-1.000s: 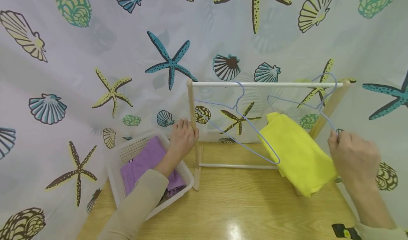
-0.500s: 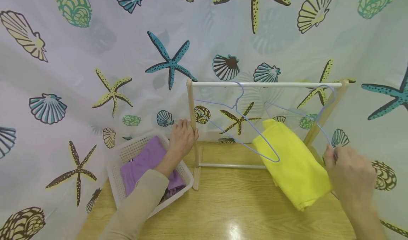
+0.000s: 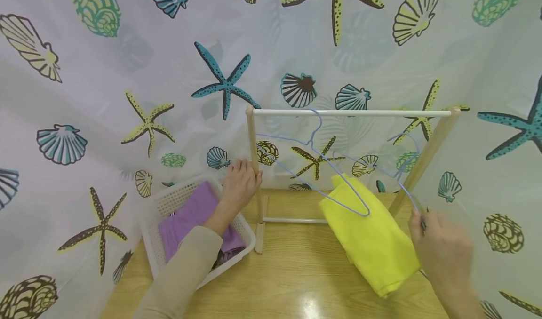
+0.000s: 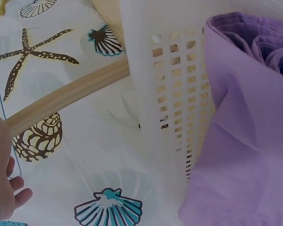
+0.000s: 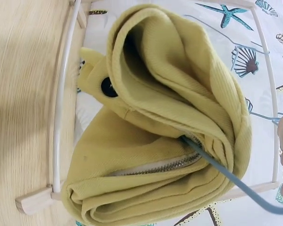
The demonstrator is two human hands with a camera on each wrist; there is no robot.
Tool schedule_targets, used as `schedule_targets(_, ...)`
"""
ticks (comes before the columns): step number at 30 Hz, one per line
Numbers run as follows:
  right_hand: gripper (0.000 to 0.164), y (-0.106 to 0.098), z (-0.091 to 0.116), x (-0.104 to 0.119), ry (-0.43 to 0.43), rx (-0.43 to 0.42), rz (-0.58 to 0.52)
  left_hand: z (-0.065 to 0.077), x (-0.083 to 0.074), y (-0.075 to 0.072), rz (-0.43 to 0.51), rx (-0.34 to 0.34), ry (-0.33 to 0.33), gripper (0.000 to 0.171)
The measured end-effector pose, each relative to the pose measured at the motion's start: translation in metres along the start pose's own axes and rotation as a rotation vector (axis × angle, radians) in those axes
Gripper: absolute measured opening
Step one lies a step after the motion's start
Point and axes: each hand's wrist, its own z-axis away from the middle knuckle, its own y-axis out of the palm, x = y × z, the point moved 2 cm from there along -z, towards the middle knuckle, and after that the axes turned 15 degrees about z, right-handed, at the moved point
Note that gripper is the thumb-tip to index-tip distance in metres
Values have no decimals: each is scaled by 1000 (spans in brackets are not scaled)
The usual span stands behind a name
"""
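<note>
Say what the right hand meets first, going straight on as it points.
Likely the right-side pale wooden post; the thin blue hanger the right hand grips would lead. Depth is unclear; it may pass in front.

Basket: far left, on the wooden surface point(image 3: 275, 281), beside the rack's left foot; a folded cloth point(image 3: 190, 215) lies in this basket point(image 3: 173, 201)
Rack point(image 3: 429, 154): right of the basket, before the curtain point(image 3: 161, 51)
Top rail point(image 3: 372, 113): across the rack, with the lower rail point(image 3: 294, 220) near the surface
Left upright point(image 3: 252, 140): in the left hand point(image 3: 240, 182), whose forearm crosses over the basket
Hung hanger point(image 3: 311, 143): on the top rail, left of its middle, one corner crossing before the trousers
Held hanger point(image 3: 406, 193): right of the hung one, hook below the top rail, its side in the right hand point(image 3: 442, 248)
Trousers point(image 3: 372, 239): folded over the held hanger, left of the right hand, before the lower rail
</note>
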Motion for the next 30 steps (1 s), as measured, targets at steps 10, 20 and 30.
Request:
schedule_targets(10,50,-7,15,15,64,64,-96,14,-11,-12,212,52,-249,60)
schedule_targets(20,40,-11,27,24,151,100,-187,49,-58,-11,706,71,-451,48)
schedule_targets(30,27,-8,35,40,202,129,-295,82,-118,32,1297,260,-697,67)
